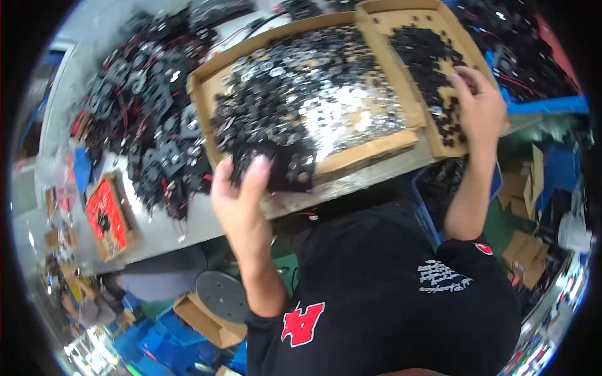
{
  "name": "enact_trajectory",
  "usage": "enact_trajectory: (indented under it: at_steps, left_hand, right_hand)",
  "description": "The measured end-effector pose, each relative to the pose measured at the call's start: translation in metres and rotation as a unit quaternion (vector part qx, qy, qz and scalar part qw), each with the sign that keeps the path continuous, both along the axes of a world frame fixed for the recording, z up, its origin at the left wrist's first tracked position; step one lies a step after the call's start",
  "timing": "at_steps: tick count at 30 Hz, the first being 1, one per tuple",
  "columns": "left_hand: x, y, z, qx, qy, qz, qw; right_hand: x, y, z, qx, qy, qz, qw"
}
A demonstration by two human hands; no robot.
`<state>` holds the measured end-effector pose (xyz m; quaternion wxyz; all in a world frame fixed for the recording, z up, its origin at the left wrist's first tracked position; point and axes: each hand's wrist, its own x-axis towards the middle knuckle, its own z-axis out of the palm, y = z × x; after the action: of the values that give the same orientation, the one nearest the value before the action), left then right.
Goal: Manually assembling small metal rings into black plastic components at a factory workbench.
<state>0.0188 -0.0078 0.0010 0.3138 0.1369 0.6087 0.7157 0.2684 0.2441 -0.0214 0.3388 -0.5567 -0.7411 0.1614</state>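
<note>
My left hand (241,194) grips a dark, flat black plastic part (288,168) at the front edge of a wide cardboard tray (370,151). The thumb lies on top of the part, whose details are too dark to make out. Heaped in that tray are many small shiny metal and black pieces (295,81). My right hand (480,103) is over a narrower cardboard tray (448,150), which holds small black pieces (423,50). Its fingers are curled with thumb and forefinger close together; whatever they hold, if anything, is too small to see.
Black housings with red wires (147,106) are piled left of the trays. A small box with red pieces (106,216) lies at the table's left end. Below the table sit a blue bin (433,207), a round stool (221,294) and an open cardboard box (207,323).
</note>
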Motion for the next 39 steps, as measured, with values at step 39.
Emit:
enact_trajectory:
  at_steps: [39]
  left_hand:
    - [0.014,-0.068,-0.019,0.030,-0.137,-0.034,0.989]
  right_hand:
    - [-0.193,-0.080,-0.020,-0.106,0.008,0.330,0.938]
